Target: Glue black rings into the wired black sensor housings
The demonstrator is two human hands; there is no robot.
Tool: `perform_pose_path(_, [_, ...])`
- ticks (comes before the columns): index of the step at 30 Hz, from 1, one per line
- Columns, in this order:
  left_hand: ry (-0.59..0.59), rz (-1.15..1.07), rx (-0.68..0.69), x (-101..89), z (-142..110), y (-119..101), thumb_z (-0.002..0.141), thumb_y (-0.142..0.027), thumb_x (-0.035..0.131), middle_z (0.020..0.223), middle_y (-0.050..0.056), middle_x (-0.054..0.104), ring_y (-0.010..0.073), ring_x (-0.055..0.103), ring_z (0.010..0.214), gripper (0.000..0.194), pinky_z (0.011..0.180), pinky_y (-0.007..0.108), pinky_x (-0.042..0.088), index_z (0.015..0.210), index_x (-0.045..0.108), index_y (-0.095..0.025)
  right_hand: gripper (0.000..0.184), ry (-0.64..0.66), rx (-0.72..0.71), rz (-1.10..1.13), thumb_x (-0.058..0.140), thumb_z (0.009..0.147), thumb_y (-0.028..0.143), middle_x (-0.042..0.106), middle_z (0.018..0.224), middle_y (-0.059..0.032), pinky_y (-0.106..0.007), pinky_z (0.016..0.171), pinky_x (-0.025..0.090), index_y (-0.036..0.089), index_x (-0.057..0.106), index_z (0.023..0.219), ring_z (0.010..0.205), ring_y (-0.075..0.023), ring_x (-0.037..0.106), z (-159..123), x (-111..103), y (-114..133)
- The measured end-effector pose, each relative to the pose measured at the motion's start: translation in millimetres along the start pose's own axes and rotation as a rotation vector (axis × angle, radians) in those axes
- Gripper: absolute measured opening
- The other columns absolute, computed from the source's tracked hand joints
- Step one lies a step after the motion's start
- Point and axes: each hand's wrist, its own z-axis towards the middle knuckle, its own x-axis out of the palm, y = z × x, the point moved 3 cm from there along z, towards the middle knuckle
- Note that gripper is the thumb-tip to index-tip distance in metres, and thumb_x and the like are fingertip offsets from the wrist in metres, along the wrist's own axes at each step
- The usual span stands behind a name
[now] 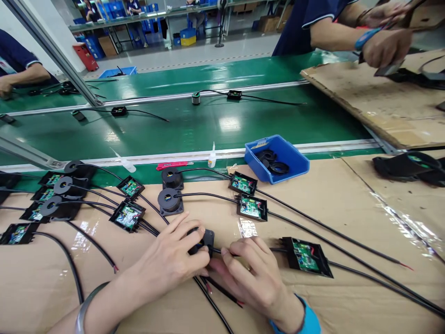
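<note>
My left hand (170,260) is closed over a black round sensor part (205,239) on the cardboard-covered bench (347,208). My right hand (253,273) pinches the black cable (274,249) just to the right of that part. This cable leads to an open black box with a green circuit board (306,257). Two more round black parts (169,200) with cables and open circuit boxes (252,207) lie just beyond my hands.
Several more wired boxes and round parts (62,185) lie at the left. A blue bin (278,157) holds black rings; a small glue bottle (212,157) and a red tool (172,165) stand by the green conveyor (194,125). Another person's hands (385,41) work at the far right.
</note>
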Motion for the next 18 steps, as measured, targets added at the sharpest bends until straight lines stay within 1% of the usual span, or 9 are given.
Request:
perform_pose_path(3, [-0.024, 0.003, -0.023, 6.0, -8, 3, 0.094, -0.026, 0.059, 0.105, 0.009, 0.07, 0.0282, 0.061, 0.118, 0.011, 0.113, 0.063, 0.035, 0.09, 0.066, -0.018, 0.005, 0.011, 0.028, 0.032, 0.067, 0.089, 0.016, 0.058, 0.074, -0.0046, -0.031, 0.06, 0.038, 0.015, 0.062, 0.088, 0.067, -0.016, 0.047, 1, -1, -1])
perform_pose_path(6, [-0.088, -0.018, -0.045, 12.1, -19, 6, 0.094, -0.022, 0.058, 0.112, 0.009, 0.071, 0.0299, 0.062, 0.12, 0.011, 0.111, 0.065, 0.036, 0.101, 0.067, -0.02, 0.004, 0.022, 0.082, 0.069, 0.064, 0.089, 0.018, 0.059, 0.078, -0.0069, -0.033, 0.063, 0.039, 0.015, 0.062, 0.087, 0.071, -0.018, 0.049, 4, -1, -1])
perform_pose_path(8, [-0.17, 0.001, -0.048, 17.8, -25, 4, 0.094, -0.018, 0.056, 0.112, 0.01, 0.071, 0.0276, 0.064, 0.116, 0.016, 0.109, 0.062, 0.041, 0.105, 0.066, -0.021, 0.002, 0.022, 0.092, 0.034, 0.062, 0.089, 0.015, 0.064, 0.083, -0.0087, -0.034, 0.068, 0.041, 0.015, 0.064, 0.089, 0.077, -0.0204, 0.051, 7, -2, 2])
perform_pose_path(11, [-0.267, 0.079, -0.08, 29.2, -28, -6, 0.093, -0.011, 0.05, 0.109, 0.014, 0.071, 0.023, 0.068, 0.109, 0.02, 0.107, 0.052, 0.047, 0.102, 0.067, -0.018, 0.017, 0.058, 0.042, -0.005, 0.055, 0.089, 0.006, 0.071, 0.096, -0.0082, -0.036, 0.076, 0.042, 0.014, 0.066, 0.099, 0.086, -0.0217, 0.055, 6, -2, 14])
perform_pose_path(13, [-0.295, 0.121, -0.114, 34.4, -27, -13, 0.091, -0.006, 0.047, 0.108, 0.016, 0.071, 0.0227, 0.068, 0.109, 0.023, 0.109, 0.049, 0.046, 0.1, 0.066, -0.015, 0.022, 0.088, 0.011, -0.01, 0.051, 0.09, 0.004, 0.074, 0.104, -0.007, -0.036, 0.079, 0.041, 0.013, 0.067, 0.1, 0.09, -0.0217, 0.056, 3, -1, 22])
perform_pose_path(14, [-0.305, 0.126, -0.125, 34.6, -26, -15, 0.09, -0.005, 0.047, 0.108, 0.016, 0.071, 0.0237, 0.068, 0.11, 0.022, 0.111, 0.05, 0.044, 0.099, 0.066, -0.014, 0.023, 0.1, 0.003, -0.024, 0.049, 0.09, 0.004, 0.074, 0.108, -0.007, -0.037, 0.079, 0.04, 0.012, 0.067, 0.102, 0.092, -0.0221, 0.056, 1, 0, 25])
perform_pose_path(16, [-0.312, 0.089, -0.131, 30.0, -24, -15, 0.089, -0.01, 0.052, 0.104, 0.015, 0.072, 0.0272, 0.066, 0.112, 0.016, 0.116, 0.056, 0.035, 0.1, 0.064, -0.012, 0.025, 0.123, -0.018, -0.081, 0.048, 0.091, 0.006, 0.073, 0.114, -0.0084, -0.038, 0.079, 0.039, 0.01, 0.068, 0.106, 0.094, -0.0231, 0.056, -3, 0, 29])
perform_pose_path(17, [-0.298, 0.048, -0.129, 25.7, -22, -14, 0.089, -0.014, 0.055, 0.101, 0.014, 0.072, 0.0297, 0.066, 0.113, 0.016, 0.117, 0.059, 0.03, 0.102, 0.063, -0.011, 0.026, 0.144, -0.037, -0.113, 0.047, 0.092, 0.007, 0.072, 0.116, -0.0098, -0.039, 0.079, 0.039, 0.009, 0.067, 0.108, 0.093, -0.0235, 0.056, -5, 0, 31])
perform_pose_path(18, [-0.272, -0.008, -0.127, 20.8, -19, -10, 0.087, -0.019, 0.056, 0.099, 0.013, 0.072, 0.0322, 0.064, 0.114, 0.021, 0.117, 0.063, 0.025, 0.105, 0.062, -0.01, 0.028, 0.169, -0.061, -0.142, 0.047, 0.092, 0.007, 0.071, 0.118, -0.0115, -0.039, 0.078, 0.039, 0.007, 0.067, 0.111, 0.092, -0.0236, 0.056, -6, 0, 32])
